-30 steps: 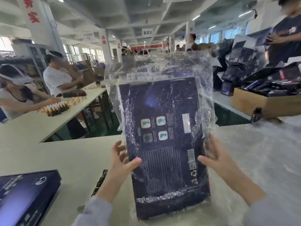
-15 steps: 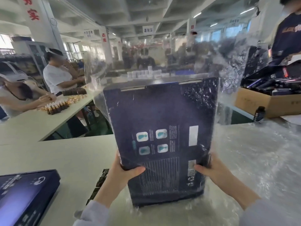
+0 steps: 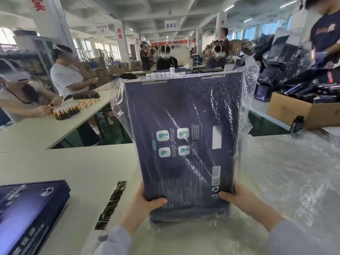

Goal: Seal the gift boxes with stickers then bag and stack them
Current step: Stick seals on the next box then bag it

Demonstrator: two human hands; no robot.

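Observation:
A dark navy gift box [image 3: 185, 140] stands upright in front of me, its printed back facing me, wrapped in a clear plastic bag [image 3: 246, 107] whose loose edges hang off both sides. My left hand [image 3: 141, 203] grips the box's lower left corner, thumb across the front. My right hand [image 3: 241, 197] grips the lower right corner in the same way. The box's bottom edge rests near the table, on a pile of clear bags [image 3: 287, 181]. A strip of dark stickers [image 3: 112, 201] lies on the white table [image 3: 73, 170] to the left.
Another navy gift box [image 3: 27, 212] lies flat at the lower left. A cardboard carton [image 3: 301, 113] of dark boxes stands at the far right, a small dark bottle [image 3: 297, 124] beside it. People work at a table on the left and behind.
The bag has slid down over the box, and its top now ends near the box's upper edge. Both hands moved from the sides to the lower corners, and the box sits closer to me.

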